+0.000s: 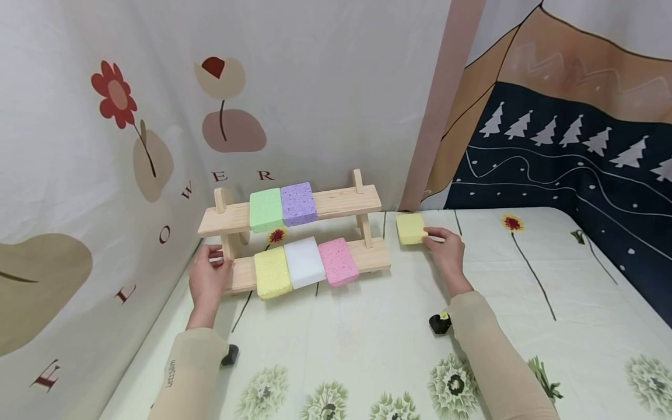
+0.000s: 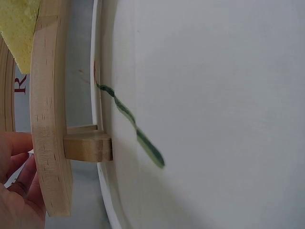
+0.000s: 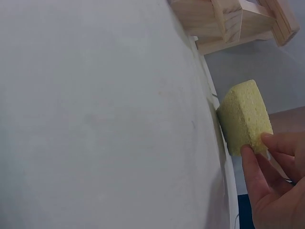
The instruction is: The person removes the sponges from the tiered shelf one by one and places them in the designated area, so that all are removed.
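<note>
A two-tier wooden shelf (image 1: pixel 347 202) stands near the back wall. Its upper board carries a green sponge (image 1: pixel 266 210) and a purple sponge (image 1: pixel 298 203). On the lower board lie a yellow sponge (image 1: pixel 273 273), a white sponge (image 1: pixel 305 262) and a pink sponge (image 1: pixel 338 262). My left hand (image 1: pixel 209 277) grips the left end of the lower board; the left wrist view shows its fingers partly hidden behind the wood. To the right of the shelf, my right hand (image 1: pixel 447 252) pinches another yellow sponge (image 3: pixel 244 117) by its edge between thumb and fingers.
A pale flower-printed cloth (image 1: pixel 346 356) covers the table. Printed fabric hangs behind and at the left, with a dark tree-patterned part (image 1: pixel 567 157) at right. Small black objects lie beside the left sleeve (image 1: pixel 230 354) and the right sleeve (image 1: pixel 440 324).
</note>
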A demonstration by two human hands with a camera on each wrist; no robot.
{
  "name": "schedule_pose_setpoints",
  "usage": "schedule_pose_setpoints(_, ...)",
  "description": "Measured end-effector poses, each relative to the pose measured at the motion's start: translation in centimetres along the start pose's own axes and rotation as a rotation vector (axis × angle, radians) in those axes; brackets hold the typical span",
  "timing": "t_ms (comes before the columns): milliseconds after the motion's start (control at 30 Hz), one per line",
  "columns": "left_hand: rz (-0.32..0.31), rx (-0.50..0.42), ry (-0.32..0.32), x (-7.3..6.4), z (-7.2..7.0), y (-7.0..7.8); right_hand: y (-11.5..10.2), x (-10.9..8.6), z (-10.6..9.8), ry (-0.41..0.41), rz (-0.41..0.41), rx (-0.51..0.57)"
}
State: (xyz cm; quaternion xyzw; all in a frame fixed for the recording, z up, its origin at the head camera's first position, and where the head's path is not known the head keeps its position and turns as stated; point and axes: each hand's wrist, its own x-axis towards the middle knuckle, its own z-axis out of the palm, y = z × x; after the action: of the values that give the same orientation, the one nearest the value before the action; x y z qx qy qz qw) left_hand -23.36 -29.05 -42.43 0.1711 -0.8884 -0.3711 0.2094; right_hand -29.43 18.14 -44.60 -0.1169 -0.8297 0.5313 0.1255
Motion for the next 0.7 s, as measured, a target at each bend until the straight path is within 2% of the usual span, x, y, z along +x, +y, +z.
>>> schedule_pose_setpoints(300, 0.008, -0.001, -0.001, -0.09, -0.04, 0.01, 0.07, -0.13, -0.03, -0.021, 0.021, -0.011)
schedule_pose_setpoints(700, 0.003, -0.001, -0.001, -0.07, -0.06, 0.02, 0.24, -0.18, -0.09, -0.071, 0.089, -0.017)
